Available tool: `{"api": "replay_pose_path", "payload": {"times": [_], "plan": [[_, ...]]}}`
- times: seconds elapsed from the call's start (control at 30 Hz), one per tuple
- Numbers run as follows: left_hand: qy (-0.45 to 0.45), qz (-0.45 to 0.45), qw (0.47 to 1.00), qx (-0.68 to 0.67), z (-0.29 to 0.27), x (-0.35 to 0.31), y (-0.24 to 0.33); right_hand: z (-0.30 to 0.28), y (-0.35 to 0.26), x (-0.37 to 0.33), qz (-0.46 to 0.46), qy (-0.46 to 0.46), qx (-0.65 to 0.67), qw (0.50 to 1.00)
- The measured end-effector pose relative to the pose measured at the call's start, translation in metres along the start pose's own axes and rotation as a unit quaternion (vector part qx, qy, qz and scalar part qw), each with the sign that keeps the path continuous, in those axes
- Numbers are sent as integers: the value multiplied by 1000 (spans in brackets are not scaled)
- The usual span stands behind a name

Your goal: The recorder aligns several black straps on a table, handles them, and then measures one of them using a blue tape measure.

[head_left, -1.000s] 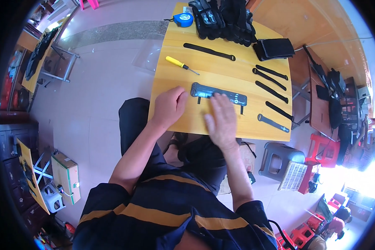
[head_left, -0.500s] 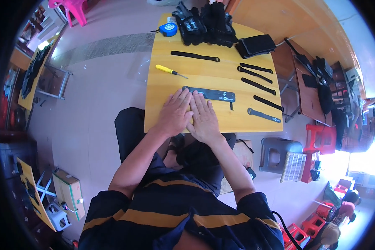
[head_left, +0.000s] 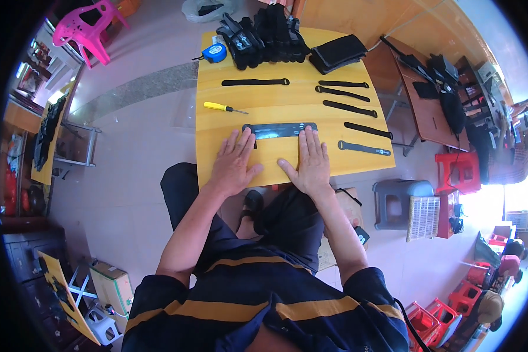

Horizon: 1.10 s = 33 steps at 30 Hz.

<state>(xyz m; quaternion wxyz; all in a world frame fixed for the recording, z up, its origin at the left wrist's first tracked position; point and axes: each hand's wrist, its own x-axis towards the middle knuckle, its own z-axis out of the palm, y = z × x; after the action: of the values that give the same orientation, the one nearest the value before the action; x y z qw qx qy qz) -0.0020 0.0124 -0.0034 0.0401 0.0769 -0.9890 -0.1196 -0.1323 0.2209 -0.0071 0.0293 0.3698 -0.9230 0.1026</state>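
A dark flat strap (head_left: 276, 130) with pale print lies across the yellow tabletop. My left hand (head_left: 232, 163) rests flat near its left end, fingertips on the strap and a small black tab beneath them. At the strap's right end my right hand (head_left: 311, 163) lies flat too, fingers stretched and thumb out to the side. Neither hand grips anything. Beyond the strap are a yellow-handled screwdriver (head_left: 218, 107) and a long black strap (head_left: 255, 82). To the right lie several more black straps (head_left: 350, 108) and a grey strap with a ring end (head_left: 364, 148).
Along the table's (head_left: 217, 141) far edge sit a blue tape measure (head_left: 215, 53), a pile of black gloves (head_left: 278, 38) and a folded black pouch (head_left: 338, 54). A grey stool (head_left: 396, 204) stands at right. Left of the table is a pink chair (head_left: 87, 29).
My hands have moved apart, from side by side at the strap's left part to its two ends. The view has shifted slightly.
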Motion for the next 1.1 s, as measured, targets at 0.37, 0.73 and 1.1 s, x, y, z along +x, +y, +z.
{"api": "replay_pose_path", "payload": {"times": [0.37, 0.73, 1.1], "plan": [[37, -17, 999, -14, -3, -16, -9, -13, 0, -3, 86, -40, -26, 995], [229, -40, 958, -168, -1, -22, -19, 3, -67, 18, -110, 66, 88, 988], [157, -60, 983, -76, -1, -18, -9, 15, -72, 27, -145, 15, 64, 987]]}}
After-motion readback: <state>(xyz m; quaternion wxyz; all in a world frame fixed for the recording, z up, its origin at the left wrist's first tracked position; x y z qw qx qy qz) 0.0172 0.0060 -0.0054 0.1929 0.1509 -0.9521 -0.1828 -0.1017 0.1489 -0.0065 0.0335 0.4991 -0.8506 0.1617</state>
